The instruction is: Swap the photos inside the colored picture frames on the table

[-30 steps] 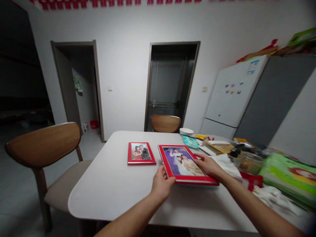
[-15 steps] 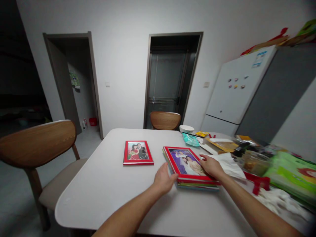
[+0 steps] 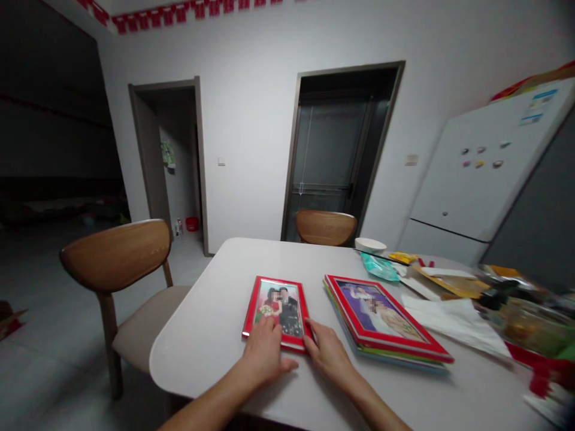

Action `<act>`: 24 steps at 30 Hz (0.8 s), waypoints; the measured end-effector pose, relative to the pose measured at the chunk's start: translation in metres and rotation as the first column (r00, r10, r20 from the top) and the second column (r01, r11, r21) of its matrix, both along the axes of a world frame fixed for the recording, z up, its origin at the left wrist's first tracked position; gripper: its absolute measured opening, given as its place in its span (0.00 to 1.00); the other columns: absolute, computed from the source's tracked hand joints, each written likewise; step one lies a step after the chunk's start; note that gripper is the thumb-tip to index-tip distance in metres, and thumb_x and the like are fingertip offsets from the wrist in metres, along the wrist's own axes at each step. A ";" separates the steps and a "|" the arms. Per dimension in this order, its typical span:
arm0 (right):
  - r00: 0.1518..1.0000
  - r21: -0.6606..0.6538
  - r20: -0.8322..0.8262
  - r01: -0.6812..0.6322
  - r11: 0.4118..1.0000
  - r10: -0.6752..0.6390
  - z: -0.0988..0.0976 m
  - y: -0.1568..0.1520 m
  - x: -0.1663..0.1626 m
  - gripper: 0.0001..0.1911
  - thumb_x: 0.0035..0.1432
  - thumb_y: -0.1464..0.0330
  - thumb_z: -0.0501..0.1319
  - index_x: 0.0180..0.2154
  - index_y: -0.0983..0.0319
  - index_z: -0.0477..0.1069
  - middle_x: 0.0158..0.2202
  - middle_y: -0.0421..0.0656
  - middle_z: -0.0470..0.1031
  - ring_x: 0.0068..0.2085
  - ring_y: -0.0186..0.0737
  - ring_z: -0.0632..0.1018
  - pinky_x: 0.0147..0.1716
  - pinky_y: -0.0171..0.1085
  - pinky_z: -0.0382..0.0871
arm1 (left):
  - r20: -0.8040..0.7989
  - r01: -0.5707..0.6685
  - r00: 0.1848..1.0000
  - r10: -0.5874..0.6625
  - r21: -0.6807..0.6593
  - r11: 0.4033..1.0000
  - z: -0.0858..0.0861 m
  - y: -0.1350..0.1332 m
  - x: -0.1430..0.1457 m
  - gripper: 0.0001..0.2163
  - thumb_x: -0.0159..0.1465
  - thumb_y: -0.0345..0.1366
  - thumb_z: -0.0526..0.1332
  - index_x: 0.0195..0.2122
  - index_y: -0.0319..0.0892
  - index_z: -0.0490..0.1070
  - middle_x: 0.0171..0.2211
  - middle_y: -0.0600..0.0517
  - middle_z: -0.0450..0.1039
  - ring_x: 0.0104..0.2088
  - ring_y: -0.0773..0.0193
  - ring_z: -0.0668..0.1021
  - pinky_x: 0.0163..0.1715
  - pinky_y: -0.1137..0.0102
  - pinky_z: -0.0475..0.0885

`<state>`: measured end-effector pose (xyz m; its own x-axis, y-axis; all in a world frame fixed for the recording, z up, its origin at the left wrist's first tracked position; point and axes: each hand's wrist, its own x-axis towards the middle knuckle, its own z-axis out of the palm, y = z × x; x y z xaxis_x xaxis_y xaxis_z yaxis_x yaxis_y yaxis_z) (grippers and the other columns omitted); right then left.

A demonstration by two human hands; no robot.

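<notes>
A small red photo frame (image 3: 278,305) lies flat on the white table (image 3: 211,335). My left hand (image 3: 265,354) rests on its near edge, fingers laid over the frame's lower left. My right hand (image 3: 327,354) touches the frame's near right corner, fingers curled against its edge. To the right lies a stack of larger frames (image 3: 386,320), a red one on top with green and other edges beneath; neither hand touches it.
Wooden chairs stand at the table's left (image 3: 119,257) and far end (image 3: 326,226). A white bowl (image 3: 370,245), a teal packet (image 3: 378,267), papers (image 3: 453,317) and jars clutter the table's right side. A white fridge (image 3: 487,173) stands at right; two doorways open behind.
Both hands have left the stack of larger frames and moved left onto the small red frame. The view has shifted left and closer.
</notes>
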<state>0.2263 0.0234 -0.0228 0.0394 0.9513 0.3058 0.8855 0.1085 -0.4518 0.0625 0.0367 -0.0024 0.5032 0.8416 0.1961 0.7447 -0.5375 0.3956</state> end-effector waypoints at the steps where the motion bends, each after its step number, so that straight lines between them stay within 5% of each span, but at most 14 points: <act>1: 1.000 0.000 -0.018 0.006 1.000 -0.006 -0.004 -0.005 -0.001 0.20 0.51 0.67 0.49 0.46 0.66 0.65 0.44 0.51 0.70 0.45 0.45 0.70 0.46 0.40 0.60 | 0.003 0.018 1.000 -0.018 0.013 1.000 -0.004 -0.014 -0.005 0.27 0.42 0.46 0.65 0.42 0.40 0.65 0.45 0.45 0.63 0.48 0.47 0.63 0.49 0.58 0.56; 5: 0.986 -0.012 -0.161 0.037 0.999 -0.038 -0.015 -0.027 0.004 0.22 0.50 0.63 0.50 0.46 0.63 0.64 0.46 0.49 0.69 0.47 0.44 0.69 0.48 0.41 0.59 | 0.064 0.118 0.990 -0.124 0.086 0.989 -0.025 -0.051 -0.019 0.32 0.36 0.46 0.68 0.42 0.41 0.64 0.43 0.45 0.63 0.43 0.48 0.65 0.46 0.56 0.59; 9: 0.929 -0.051 -0.365 0.038 0.998 -0.054 -0.015 -0.045 0.011 0.25 0.47 0.60 0.52 0.46 0.63 0.64 0.45 0.50 0.70 0.46 0.46 0.70 0.46 0.43 0.62 | 0.029 0.176 0.983 -0.183 0.158 0.971 -0.035 -0.061 -0.021 0.18 0.42 0.37 0.67 0.34 0.40 0.66 0.37 0.48 0.66 0.37 0.54 0.68 0.40 0.60 0.64; 12: 0.836 -0.067 -0.547 0.012 0.998 -0.047 -0.005 -0.052 0.013 0.27 0.47 0.57 0.51 0.48 0.64 0.62 0.45 0.50 0.70 0.45 0.45 0.71 0.44 0.41 0.65 | 0.056 0.191 0.976 -0.208 0.227 0.955 -0.023 -0.064 -0.018 0.12 0.47 0.35 0.64 0.31 0.40 0.65 0.34 0.48 0.67 0.36 0.55 0.68 0.40 0.59 0.64; 15: 0.777 -0.031 -0.628 0.027 0.999 -0.040 0.011 -0.054 0.010 0.26 0.49 0.56 0.49 0.47 0.63 0.62 0.47 0.49 0.68 0.47 0.44 0.70 0.44 0.40 0.65 | 0.273 0.128 0.944 -0.183 0.208 0.970 0.002 -0.067 -0.018 0.11 0.49 0.32 0.62 0.33 0.41 0.63 0.36 0.48 0.67 0.38 0.55 0.68 0.41 0.59 0.65; 19: 0.800 0.050 -0.598 -0.018 0.999 0.045 0.026 -0.049 -0.009 0.26 0.51 0.57 0.48 0.48 0.64 0.61 0.50 0.50 0.65 0.50 0.42 0.67 0.49 0.42 0.59 | 0.703 0.052 0.706 -0.083 0.065 0.997 0.029 -0.069 -0.020 0.10 0.54 0.28 0.56 0.38 0.43 0.60 0.41 0.49 0.65 0.42 0.59 0.69 0.42 0.63 0.66; 24: 0.892 0.052 -0.431 -0.129 0.990 0.139 0.017 -0.039 -0.037 0.24 0.51 0.59 0.49 0.48 0.63 0.62 0.49 0.49 0.66 0.50 0.42 0.66 0.50 0.43 0.57 | 0.905 0.057 0.401 0.143 -0.181 0.982 0.020 -0.064 -0.026 0.22 0.55 0.30 0.55 0.50 0.44 0.49 0.45 0.47 0.64 0.43 0.60 0.71 0.39 0.66 0.70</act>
